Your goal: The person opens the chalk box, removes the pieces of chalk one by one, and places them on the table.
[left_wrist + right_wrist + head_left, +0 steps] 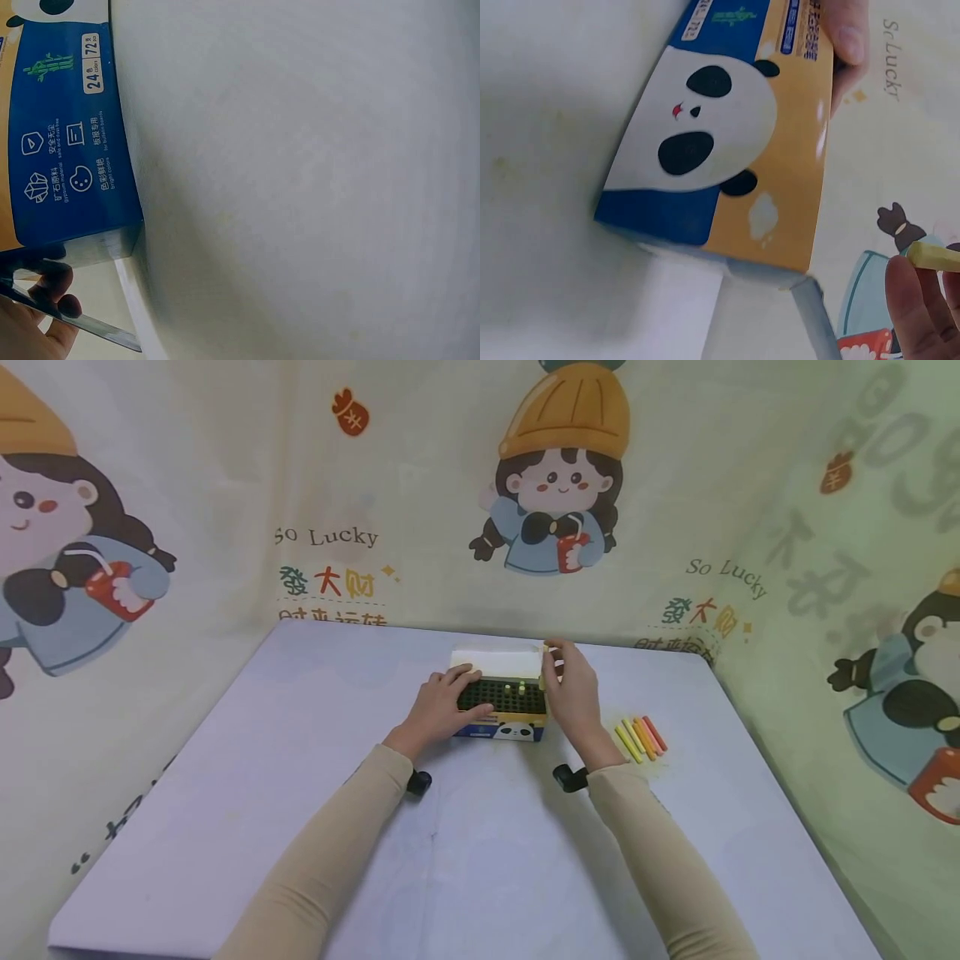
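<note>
On the table stands a chalk box (501,729) with a panda on its front and its white lid (498,660) folded back. Its dark holder tray (480,695) has rows of holes, with a few pale yellow-green chalk sticks (522,688) standing in it. My left hand (442,703) grips the left end of the box, thumb along the front top edge, fingers by the lid's side. Over the box's right end, my right hand (572,689) pinches a yellow chalk stick (934,257) between thumb and fingertips, above the level of the box.
Several loose chalk sticks (641,738), yellow-green, orange and red, lie on the white table (337,860) to the right of my right wrist. Behind the table hangs a printed cloth (427,485) with cartoon figures.
</note>
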A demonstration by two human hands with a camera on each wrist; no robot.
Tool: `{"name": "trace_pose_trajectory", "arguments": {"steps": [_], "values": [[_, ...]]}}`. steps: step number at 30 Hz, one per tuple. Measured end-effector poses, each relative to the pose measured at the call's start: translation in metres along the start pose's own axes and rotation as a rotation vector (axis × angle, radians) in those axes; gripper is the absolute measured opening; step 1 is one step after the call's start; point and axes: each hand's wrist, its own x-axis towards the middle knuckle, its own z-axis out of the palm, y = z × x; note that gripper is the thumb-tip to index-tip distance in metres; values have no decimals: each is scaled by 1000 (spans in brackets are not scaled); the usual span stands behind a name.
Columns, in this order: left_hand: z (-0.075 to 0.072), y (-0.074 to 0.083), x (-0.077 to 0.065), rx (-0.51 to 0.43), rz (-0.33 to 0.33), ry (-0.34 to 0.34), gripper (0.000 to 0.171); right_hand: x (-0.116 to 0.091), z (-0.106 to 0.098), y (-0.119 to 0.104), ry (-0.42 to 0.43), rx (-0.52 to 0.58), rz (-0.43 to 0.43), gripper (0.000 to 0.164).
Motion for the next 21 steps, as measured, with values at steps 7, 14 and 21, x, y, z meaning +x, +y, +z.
{"name": "trace_pose_trajectory", "arguments": {"steps": [7, 14, 21], "values": [[0, 1, -1, -2, -1, -3, 84, -4, -7, 9, -4, -23, 7, 30], [2, 0, -1, -5, 3, 2, 85, -9, -8, 19, 10, -113, 39, 27], [1, 0, 0, -5, -4, 7, 85, -9, -13, 29, 44, -139, 65, 27]]}}
